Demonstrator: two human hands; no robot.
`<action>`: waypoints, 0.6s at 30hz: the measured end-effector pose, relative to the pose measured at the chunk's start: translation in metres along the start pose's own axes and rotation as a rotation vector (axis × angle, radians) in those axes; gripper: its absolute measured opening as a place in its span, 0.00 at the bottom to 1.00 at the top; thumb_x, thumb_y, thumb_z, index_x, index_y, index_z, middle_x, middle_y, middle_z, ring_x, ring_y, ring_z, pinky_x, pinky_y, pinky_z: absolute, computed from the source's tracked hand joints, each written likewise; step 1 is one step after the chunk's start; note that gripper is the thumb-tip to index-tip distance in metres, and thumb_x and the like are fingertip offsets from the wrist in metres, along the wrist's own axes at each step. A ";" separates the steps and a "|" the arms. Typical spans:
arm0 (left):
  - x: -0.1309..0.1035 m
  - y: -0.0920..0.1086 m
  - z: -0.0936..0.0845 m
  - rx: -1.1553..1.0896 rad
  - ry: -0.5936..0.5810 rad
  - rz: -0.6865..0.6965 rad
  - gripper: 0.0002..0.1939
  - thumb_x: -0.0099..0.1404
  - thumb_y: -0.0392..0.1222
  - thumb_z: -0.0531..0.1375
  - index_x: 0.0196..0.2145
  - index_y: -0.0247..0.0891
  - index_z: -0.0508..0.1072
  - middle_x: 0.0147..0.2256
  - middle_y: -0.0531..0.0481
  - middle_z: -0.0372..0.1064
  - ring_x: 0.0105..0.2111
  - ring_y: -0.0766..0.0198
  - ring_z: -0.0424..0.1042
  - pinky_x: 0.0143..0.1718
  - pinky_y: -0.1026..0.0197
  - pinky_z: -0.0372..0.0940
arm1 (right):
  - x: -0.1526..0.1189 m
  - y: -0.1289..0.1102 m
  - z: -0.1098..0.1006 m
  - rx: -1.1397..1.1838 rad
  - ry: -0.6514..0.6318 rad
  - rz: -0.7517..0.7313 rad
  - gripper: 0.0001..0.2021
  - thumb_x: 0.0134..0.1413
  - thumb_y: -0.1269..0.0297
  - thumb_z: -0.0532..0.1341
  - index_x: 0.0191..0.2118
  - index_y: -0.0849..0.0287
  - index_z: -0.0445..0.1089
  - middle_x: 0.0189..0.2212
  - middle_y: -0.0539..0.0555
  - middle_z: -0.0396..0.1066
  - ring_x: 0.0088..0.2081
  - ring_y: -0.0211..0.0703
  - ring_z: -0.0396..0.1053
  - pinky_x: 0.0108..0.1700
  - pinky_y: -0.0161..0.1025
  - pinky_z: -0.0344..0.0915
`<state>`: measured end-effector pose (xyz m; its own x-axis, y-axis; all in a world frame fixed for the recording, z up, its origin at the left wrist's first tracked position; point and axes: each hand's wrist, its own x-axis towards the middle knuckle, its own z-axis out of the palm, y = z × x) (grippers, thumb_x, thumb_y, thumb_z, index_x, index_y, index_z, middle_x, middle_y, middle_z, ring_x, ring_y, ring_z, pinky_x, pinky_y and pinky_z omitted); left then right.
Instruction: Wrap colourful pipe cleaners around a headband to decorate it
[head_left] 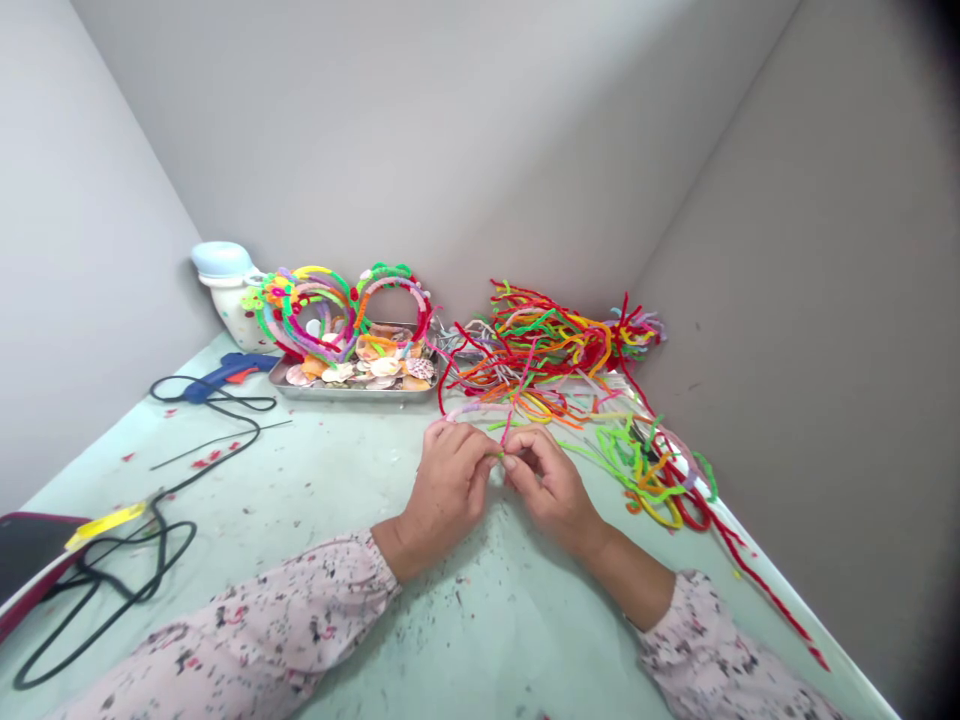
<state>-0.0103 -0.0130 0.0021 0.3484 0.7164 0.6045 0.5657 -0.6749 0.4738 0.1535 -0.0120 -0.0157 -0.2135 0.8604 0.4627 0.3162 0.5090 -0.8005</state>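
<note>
Over the middle of the table, my left hand (448,482) and my right hand (553,487) meet fingertip to fingertip. Both are closed in a pinch on pipe cleaners. A pink pipe cleaner (508,425) rises from between the fingers, and a small green piece shows at the fingertips. Behind the left hand curves a pale lavender pipe-cleaner strip (480,407); whether it joins the pinched pieces is hidden by the fingers.
A metal tray (360,395) holds seashells and colourful pipe-cleaner hoops (394,280). Left of it are a white jar (232,305) and a blue glue gun (229,374) with a black cord (161,550). Bundled pipe cleaners (559,335) and green loops (622,448) lie to the right.
</note>
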 end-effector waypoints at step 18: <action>-0.001 -0.002 0.001 -0.052 -0.003 0.001 0.08 0.65 0.32 0.51 0.37 0.39 0.69 0.34 0.49 0.67 0.39 0.62 0.64 0.48 0.54 0.55 | 0.002 -0.006 -0.003 -0.069 -0.009 -0.060 0.05 0.59 0.67 0.55 0.33 0.57 0.66 0.39 0.54 0.62 0.40 0.42 0.64 0.38 0.39 0.63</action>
<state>-0.0113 -0.0118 0.0001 0.3510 0.7163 0.6031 0.5259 -0.6837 0.5059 0.1538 -0.0132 -0.0084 -0.2424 0.8280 0.5055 0.3658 0.5607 -0.7429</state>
